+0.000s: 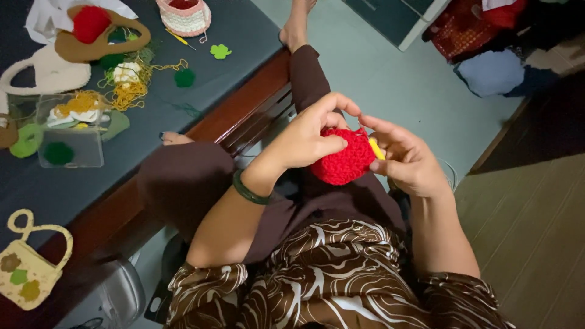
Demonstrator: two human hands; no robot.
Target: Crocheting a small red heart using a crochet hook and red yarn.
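Note:
A round red crochet piece [343,159] is held above my lap between both hands. My left hand [308,134] pinches its upper left edge with thumb and fingers; a dark green bangle [247,190] sits on that wrist. My right hand [407,158] grips the piece's right side together with a yellow-handled crochet hook [376,148], mostly hidden behind the fingers. Below the hands lie my brown trousers and a brown-and-white patterned top.
A dark table [201,91] with a wooden edge stands to the left. It carries a clear plastic box [68,131], yellow yarn [131,91], green crochet bits, a pink-and-white crochet basket [184,16], and a cream crochet bag [27,268]. Cloth bundles [490,70] lie on the floor at the upper right.

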